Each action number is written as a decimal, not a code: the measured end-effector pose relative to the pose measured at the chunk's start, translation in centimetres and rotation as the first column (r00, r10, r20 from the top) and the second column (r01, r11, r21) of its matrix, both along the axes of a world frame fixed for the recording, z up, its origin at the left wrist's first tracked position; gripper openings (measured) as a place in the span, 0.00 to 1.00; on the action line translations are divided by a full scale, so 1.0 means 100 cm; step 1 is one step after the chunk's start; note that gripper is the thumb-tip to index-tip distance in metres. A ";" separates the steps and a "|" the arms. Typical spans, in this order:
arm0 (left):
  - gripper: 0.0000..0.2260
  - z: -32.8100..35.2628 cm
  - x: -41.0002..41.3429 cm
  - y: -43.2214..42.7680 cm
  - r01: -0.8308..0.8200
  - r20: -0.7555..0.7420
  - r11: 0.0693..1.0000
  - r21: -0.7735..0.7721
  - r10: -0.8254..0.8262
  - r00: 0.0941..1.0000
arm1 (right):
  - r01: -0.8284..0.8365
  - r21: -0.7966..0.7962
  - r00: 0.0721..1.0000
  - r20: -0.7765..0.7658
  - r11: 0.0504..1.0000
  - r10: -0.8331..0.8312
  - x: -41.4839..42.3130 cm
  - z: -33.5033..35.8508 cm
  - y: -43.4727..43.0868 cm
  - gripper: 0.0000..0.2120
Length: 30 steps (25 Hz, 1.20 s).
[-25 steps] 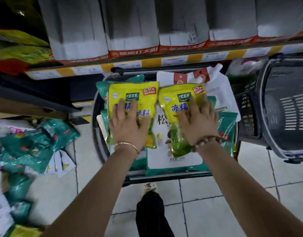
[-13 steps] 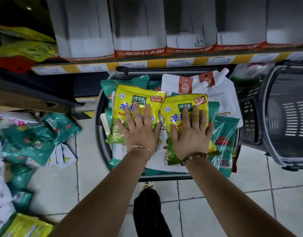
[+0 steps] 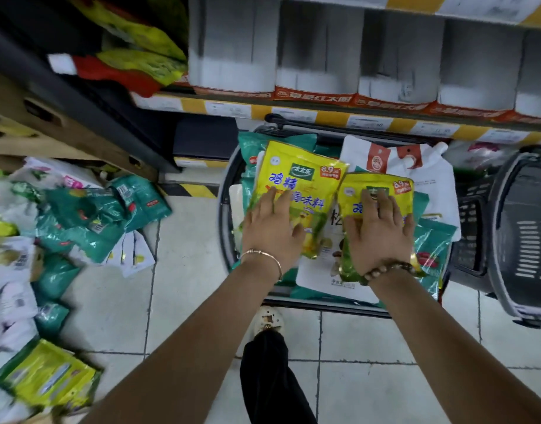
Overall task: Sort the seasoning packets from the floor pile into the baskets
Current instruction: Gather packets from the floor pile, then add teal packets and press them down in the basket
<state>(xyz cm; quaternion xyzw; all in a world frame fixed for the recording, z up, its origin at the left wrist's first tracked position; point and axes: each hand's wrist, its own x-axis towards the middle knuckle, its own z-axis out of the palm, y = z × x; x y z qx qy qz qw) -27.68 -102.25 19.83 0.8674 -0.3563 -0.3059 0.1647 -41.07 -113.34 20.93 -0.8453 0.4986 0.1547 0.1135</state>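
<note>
Two yellow seasoning packets lie side by side on top of a full dark basket on the floor. My left hand rests flat on the left yellow packet, fingers straight. My right hand presses flat on the right yellow packet. Beneath them lie green packets and white pouches. The floor pile of green, white and yellow packets spreads at the left.
A second dark basket stands to the right of the full one. Shelves with boxed goods and price tags run across the top. My foot and dark trouser leg stand on the white tiles just before the basket.
Both hands stay flat on the yellow packets. The view has swung left and up, showing more of the floor pile. The left packet now lies tilted.
</note>
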 end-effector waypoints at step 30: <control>0.23 -0.062 0.290 0.467 -0.718 -0.122 0.679 0.155 0.734 0.668 | -0.475 0.370 0.871 0.067 0.798 0.487 0.409 -0.100 0.372 0.24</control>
